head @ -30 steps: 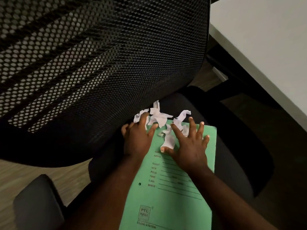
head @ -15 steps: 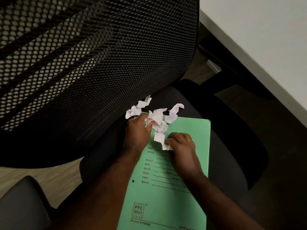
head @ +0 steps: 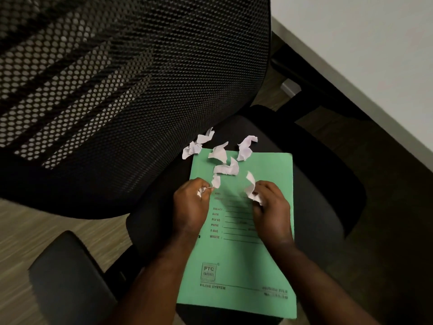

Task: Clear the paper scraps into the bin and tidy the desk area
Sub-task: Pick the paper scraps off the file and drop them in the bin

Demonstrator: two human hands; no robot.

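Note:
A green file folder (head: 262, 259) lies on the black seat of an office chair (head: 328, 184). Several crumpled white paper scraps (head: 226, 168) lie on the folder's far end and on the seat just beyond it. My left hand (head: 192, 207) is closed, pinching a small scrap (head: 215, 181) at its fingertips. My right hand (head: 273, 212) is closed on another crumpled scrap (head: 251, 186) that sticks up above the fingers. Both hands hover over the folder's printed lines. No bin is in view.
The chair's black mesh backrest (head: 117, 90) fills the upper left, close to the scraps. An armrest (head: 68, 273) sits at the lower left over the wood-look floor (head: 28, 231). The white desk top (head: 375, 55) runs along the upper right.
Both hands went from lying flat on the scrap pile to closing on scraps and pulling back toward me. The pile is now spread out and thinner.

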